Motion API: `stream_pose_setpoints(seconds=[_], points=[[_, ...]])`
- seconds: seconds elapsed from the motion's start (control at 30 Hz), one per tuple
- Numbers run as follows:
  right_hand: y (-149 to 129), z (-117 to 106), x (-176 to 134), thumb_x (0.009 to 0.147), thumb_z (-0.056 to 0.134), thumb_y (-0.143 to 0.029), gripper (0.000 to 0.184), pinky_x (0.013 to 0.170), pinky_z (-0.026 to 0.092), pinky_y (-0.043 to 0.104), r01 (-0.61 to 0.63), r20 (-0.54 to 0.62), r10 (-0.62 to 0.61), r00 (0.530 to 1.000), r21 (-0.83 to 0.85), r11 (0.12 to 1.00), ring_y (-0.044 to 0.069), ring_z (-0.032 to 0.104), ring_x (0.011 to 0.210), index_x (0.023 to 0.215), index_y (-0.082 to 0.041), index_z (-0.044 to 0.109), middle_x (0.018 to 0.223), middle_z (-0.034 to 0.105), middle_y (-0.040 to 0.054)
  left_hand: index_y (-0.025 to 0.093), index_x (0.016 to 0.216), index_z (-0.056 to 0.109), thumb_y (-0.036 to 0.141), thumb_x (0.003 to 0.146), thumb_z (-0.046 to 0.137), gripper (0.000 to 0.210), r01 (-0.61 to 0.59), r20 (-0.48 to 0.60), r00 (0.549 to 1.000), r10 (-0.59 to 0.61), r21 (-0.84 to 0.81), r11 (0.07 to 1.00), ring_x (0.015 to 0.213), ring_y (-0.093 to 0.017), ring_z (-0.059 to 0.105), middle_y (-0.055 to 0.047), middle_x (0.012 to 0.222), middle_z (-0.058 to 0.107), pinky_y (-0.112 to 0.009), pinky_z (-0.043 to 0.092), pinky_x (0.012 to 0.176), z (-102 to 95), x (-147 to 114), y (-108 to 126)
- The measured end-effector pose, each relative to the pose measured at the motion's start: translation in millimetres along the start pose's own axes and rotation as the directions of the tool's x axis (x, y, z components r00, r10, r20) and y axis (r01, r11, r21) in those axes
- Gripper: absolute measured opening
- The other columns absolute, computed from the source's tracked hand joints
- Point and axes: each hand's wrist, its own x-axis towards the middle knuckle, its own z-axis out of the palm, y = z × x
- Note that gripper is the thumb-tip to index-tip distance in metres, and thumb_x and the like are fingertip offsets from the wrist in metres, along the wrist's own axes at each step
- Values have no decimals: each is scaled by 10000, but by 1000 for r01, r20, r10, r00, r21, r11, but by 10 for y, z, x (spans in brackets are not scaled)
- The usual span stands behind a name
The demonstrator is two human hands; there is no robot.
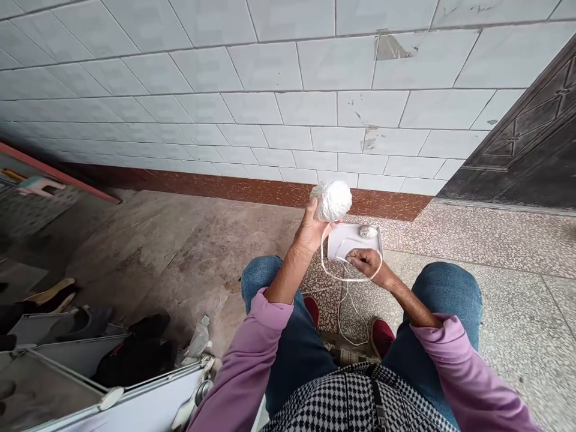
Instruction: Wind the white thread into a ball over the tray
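My left hand (311, 223) is wrapped round a white ball of cord (335, 201), held up in front of the wall. From beneath the ball a thick white cord (324, 270) hangs in a wide loop and comes up by my right hand (366, 261). The right fingers are pinched together on the cord, over a shallow white tray (332, 243). A small whitish round bundle (368, 231) lies in the tray's far right corner. Thinner white string (341, 327) trails down to the floor between my shoes; where it joins the cord is unclear.
A tiled wall (306, 108) with a brown base strip stands close ahead, and a dark door (531, 144) at the right. To my left are a rack (112, 393) with shoes, a clear plastic bag (198, 341) and a pink-and-white stool (41, 185). My knees flank the tray.
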Motion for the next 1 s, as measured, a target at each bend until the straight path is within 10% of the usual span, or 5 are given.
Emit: stream_pose_setpoints(seconds=[0.27,0.47,0.67,0.8,1.0], points=[[-121,-744,-220,1103,625,-483,337,998,600,425,-211,-193,185,964,-129,969,243,706,1128,1256,-202,733,1325,718,116,243,1299,683,696,744,845,734,-56,52,997,56,-2,998,1441,-416,554,-126,1451,674,-545,579,1070,-77,-166,58],[-283,-59,147,968,711,-612,599,1054,573,453,-45,-107,82,991,309,950,299,690,1254,1425,-229,652,1378,729,137,225,1279,682,673,727,879,738,-66,181,982,48,97,993,1393,-398,619,-135,1326,740,-575,530,1140,97,-154,-37],[-460,431,28,1017,611,-710,562,656,509,307,0,-68,31,997,423,906,157,538,612,1195,-186,708,675,552,-28,220,1332,634,602,697,916,793,-101,146,987,68,230,968,1258,-333,691,-113,1279,739,-496,554,1090,61,-156,-122],[-663,149,-220,1064,540,-712,542,537,317,277,78,-203,-38,978,193,978,135,367,563,979,-203,707,637,413,-42,211,1321,623,536,633,966,835,-179,99,983,152,371,911,1295,-322,653,-127,1367,699,-454,520,1120,-58,-98,-223],[-1006,-582,-89,1069,627,-605,464,607,354,292,243,-407,-277,870,-134,961,140,450,638,823,-211,649,709,542,-6,192,1344,650,547,603,971,882,-135,209,977,42,452,882,1336,-347,627,-134,1384,703,-446,491,1150,0,-148,-281]])
